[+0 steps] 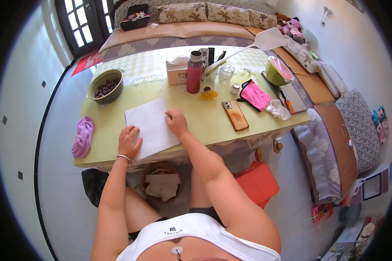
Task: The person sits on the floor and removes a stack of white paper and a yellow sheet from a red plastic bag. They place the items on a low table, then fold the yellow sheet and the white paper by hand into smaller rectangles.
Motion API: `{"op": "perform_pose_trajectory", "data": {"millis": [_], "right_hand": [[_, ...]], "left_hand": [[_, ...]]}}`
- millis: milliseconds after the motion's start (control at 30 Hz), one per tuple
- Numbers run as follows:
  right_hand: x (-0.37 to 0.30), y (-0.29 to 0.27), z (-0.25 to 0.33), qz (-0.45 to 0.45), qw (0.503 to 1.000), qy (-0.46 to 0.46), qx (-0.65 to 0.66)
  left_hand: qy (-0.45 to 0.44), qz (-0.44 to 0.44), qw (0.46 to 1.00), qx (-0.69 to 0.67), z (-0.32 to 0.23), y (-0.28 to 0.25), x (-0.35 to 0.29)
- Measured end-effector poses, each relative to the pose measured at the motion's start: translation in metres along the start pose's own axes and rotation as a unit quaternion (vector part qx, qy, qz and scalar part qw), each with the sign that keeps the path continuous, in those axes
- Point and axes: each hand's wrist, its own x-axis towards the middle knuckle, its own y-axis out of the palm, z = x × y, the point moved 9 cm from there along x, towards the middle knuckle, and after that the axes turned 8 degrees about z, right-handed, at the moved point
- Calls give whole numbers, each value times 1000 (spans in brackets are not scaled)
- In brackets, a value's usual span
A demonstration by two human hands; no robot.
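White paper point(151, 122) lies on the table point(204, 132), its lower end by the near edge; the left hand point(130, 142) rests flat on its left side, thumb apart from the fingers; the right hand point(176, 122) curls at its right edge, though I cannot tell whether it pinches; uneven pulling by the 2 hands could skew or crease the sheets, and a tug nearward could slide them off; a basket point(107, 100) holds dark round fruit point(109, 88); the tall bottle point(194, 76) hides its contents; 1 glass point(226, 74) looks clear; below, a bin point(159, 166) holds card point(162, 186).
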Motion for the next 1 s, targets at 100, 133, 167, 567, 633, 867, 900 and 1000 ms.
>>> {"op": "perform_pose_trajectory", "data": {"millis": [100,133,167,567,633,867,900,1000], "right_hand": [[-13,1,16,106,994,25,-16],[-17,-10,23,95,995,2,-24],[-24,-22,25,88,995,-19,-32],[-38,-152,-33,17,997,65,-38],[-15,-173,-35,11,997,51,-63],[109,-247,-16,-78,985,-7,-155],[129,-251,-13,-92,979,-27,-182],[198,-258,-28,-96,960,-22,-264]], "left_hand": [[-10,13,1000,7,2,1,-4],[-13,17,1000,9,3,2,-4],[-15,17,1000,17,5,5,-6],[-22,18,999,39,8,12,-4],[-21,22,999,36,3,11,-2],[-35,21,999,22,5,6,-3],[-35,20,999,23,6,5,-4],[-36,23,999,11,7,9,3]]}}
